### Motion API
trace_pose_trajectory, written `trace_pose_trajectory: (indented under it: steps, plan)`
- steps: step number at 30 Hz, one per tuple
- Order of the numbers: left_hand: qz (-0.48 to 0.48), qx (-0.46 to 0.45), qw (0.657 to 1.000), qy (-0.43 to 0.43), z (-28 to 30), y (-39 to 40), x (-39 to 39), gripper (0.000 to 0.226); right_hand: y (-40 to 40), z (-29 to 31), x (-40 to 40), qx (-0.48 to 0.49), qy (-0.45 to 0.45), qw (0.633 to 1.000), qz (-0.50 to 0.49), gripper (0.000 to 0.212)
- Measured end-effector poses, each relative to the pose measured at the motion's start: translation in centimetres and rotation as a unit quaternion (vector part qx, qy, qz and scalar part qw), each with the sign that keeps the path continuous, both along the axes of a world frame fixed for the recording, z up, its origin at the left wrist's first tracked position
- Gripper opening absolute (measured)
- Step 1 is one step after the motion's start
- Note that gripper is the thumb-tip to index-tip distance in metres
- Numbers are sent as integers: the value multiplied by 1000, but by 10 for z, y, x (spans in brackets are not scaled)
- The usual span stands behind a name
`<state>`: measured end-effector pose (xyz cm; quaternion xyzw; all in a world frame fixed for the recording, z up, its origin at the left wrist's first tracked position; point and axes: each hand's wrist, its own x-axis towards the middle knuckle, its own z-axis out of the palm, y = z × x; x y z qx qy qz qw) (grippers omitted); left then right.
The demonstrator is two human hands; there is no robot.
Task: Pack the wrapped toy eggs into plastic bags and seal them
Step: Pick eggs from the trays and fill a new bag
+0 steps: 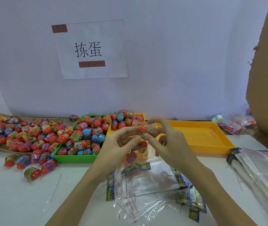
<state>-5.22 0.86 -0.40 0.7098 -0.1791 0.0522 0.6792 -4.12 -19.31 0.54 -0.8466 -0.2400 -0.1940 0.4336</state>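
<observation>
My left hand [117, 147] and my right hand [167, 141] hold a clear plastic bag [139, 150] up over the table's middle. Inside it are wrapped toy eggs; a red egg [143, 130] sits at the top between my fingertips, and another red egg [143, 145] hangs lower. The bag's open flap is pinched at the top by my right fingers, which are blurred. A green tray [74, 158] full of wrapped eggs stands to the left. A pile of loose eggs [16, 134] lies further left.
An orange perforated tray [198, 136] stands right of my hands; another orange tray [139, 115] behind holds eggs. Flat empty bags [148, 180] lie under my wrists, more bags [263, 168] at right. Filled bags [232, 124] sit by a cardboard box [267, 79].
</observation>
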Motion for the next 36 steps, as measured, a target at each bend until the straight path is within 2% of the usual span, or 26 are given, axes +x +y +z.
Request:
trace_pose_trajectory:
  steps: [2,5,8,16,21,28,31,36]
  plan:
    - [2,3,1000,0,0,-1,-1,29,1,0,-1,-62,-36,997,-27,23]
    - [14,10,1000,-10,0,-1,0,33,0,2,-5,-116,-88,988,-54,28]
    - [25,14,999,-18,-2,-2,0,31,4,2,-8,-135,-88,985,-57,32]
    - [46,14,999,-7,-3,-1,0,25,8,5,-12,-176,-83,977,-93,28]
    - [48,5,999,15,-3,-1,0,22,6,5,-11,-149,-82,979,-113,26]
    - [43,-54,997,42,-2,-5,-1,22,7,6,-12,-101,-89,982,-131,31]
    - [33,-87,994,55,-2,-5,0,24,8,8,-12,-73,-70,991,-82,32]
    - [13,-139,987,77,-2,-6,1,26,12,4,-10,13,15,1000,-7,15]
